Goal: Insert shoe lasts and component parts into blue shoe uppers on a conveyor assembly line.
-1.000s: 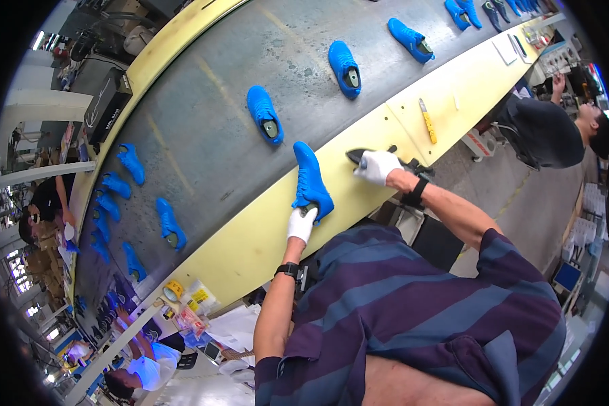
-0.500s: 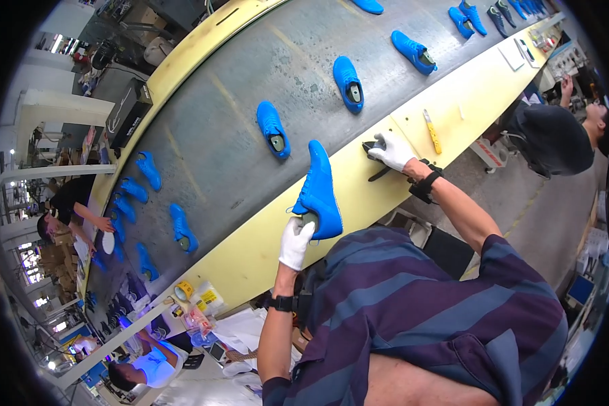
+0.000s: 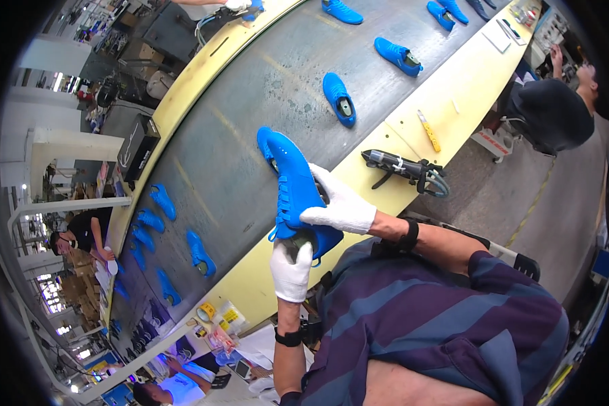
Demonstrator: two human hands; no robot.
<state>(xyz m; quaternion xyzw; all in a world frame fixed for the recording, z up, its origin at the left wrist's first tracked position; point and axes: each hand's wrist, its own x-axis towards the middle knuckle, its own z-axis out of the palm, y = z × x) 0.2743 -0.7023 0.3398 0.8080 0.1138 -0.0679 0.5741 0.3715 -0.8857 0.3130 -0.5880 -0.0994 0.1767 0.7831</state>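
Observation:
A bright blue lace-up shoe (image 3: 292,169) is held up in front of me, toe pointing away. My left hand (image 3: 291,272), in a white glove, grips it at the heel opening, where a dark insert shows inside. My right hand (image 3: 340,201), also gloved, is closed round the side of the shoe, its thumb lying across the upper and its fingers partly hidden behind. On the yellow ledge to the right lies a black handheld tool (image 3: 392,162) with hoses attached. Just past the held shoe, another blue shoe (image 3: 262,139) is mostly covered by it.
A dark conveyor belt (image 3: 230,183) carries several blue shoes. A yellow cutter (image 3: 429,132) and a white pad (image 3: 496,37) lie along the yellow ledge (image 3: 365,179). Nearer left are a tape roll (image 3: 206,312) and small packets. A black box (image 3: 139,149) stands beyond the belt; other people work around it.
My right hand has let go of the black tool and moved left onto the shoe. The held shoe has shifted slightly left and tilted. My view has turned a little.

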